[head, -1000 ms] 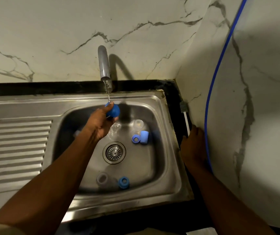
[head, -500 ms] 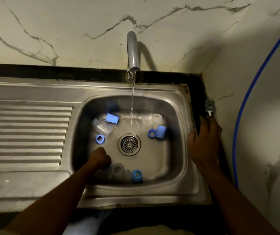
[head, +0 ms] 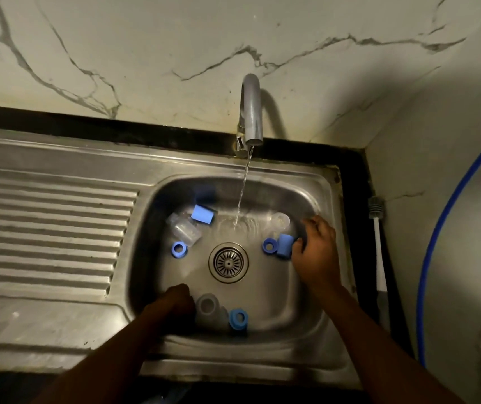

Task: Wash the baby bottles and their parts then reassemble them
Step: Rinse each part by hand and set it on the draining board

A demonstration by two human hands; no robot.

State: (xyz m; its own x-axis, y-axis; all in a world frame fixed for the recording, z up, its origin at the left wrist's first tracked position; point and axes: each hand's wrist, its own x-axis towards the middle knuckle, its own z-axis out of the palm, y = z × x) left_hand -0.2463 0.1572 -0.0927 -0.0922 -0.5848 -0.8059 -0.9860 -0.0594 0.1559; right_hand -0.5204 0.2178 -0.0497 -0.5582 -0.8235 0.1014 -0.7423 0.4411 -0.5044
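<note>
Washing step, pick-up stage: right hand (head: 316, 252), loosely curled, touches the blue cylindrical plastic cap (head: 284, 245) at the steel sink's (head: 262, 360) right edge, left hand (head: 172, 301) fisted beside the clear plastic bottle (head: 207, 309) at the front edge, hold unclear; next likely needs a firm grasp.

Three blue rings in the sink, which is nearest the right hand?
The ring just right of the drain, beside the blue cap at the right hand; others lie left and front.

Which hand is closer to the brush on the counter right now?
Right. The right hand is in the sink, just left of the brush; the left hand is across the sink at its near-left corner.
</note>
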